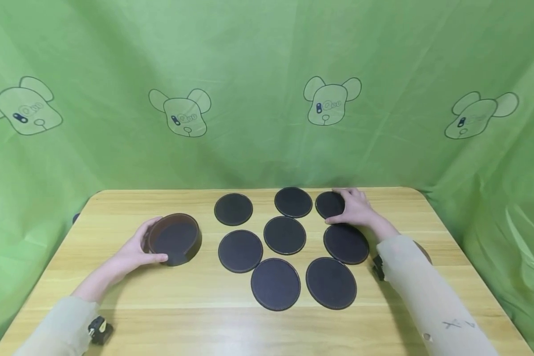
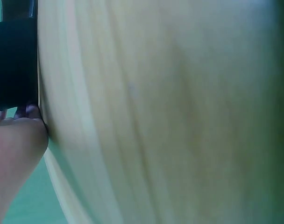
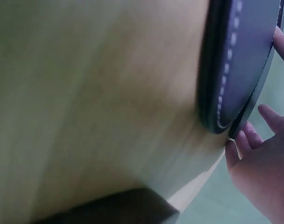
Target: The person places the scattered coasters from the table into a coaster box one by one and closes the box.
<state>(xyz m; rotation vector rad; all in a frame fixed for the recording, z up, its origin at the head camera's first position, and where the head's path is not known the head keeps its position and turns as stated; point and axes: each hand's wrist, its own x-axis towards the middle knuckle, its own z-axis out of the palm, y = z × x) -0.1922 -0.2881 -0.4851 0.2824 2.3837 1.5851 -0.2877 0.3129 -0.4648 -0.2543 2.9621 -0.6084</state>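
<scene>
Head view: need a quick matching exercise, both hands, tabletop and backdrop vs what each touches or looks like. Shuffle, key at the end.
Column 1
1. Left hand
2. Right hand
3. Tabletop
4. Backdrop

Column 2
A. Pale wood grain
B. Holds the round brown holder
C. Green, printed with outlined animal heads
D. At the edge of a dark disc, right end of the back row

Pairs: 1-B, 2-D, 3-A, 4-C

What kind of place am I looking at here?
Probably a makeshift recording booth, though I can't be sure: green curtain hangs behind and beside a wood-grain table, and small black devices sit at both sleeve cuffs.
</scene>
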